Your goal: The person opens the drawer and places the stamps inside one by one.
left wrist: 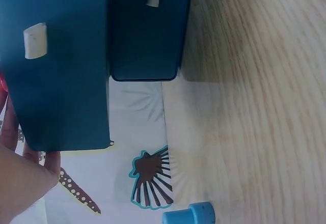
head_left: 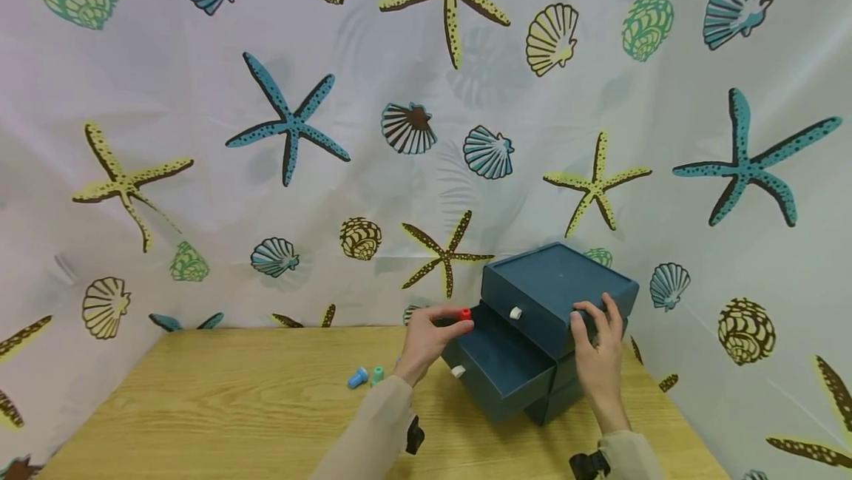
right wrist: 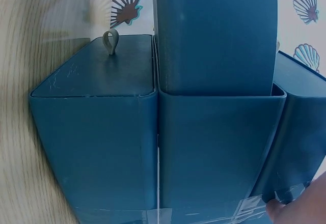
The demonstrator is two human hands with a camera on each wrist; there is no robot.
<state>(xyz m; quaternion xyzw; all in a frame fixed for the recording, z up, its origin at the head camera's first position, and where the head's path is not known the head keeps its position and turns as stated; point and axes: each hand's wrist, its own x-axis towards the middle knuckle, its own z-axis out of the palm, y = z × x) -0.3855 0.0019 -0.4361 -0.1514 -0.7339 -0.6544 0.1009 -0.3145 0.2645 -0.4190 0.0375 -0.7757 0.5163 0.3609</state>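
My left hand pinches a small red peg-like piece between thumb and fingers, over the pulled-out middle drawer of a dark blue drawer unit. In the left wrist view, that drawer's front with its pale pull tab hides most of the hand; a sliver of red shows at the edge. My right hand rests against the unit's right side near its top, fingers spread. The right wrist view catches a bit of this hand beside the unit's taped back end.
A blue peg-like piece and a green one lie on the wooden table, left of the unit. The top drawer and bottom drawer are closed. Behind hangs a shell-and-starfish curtain.
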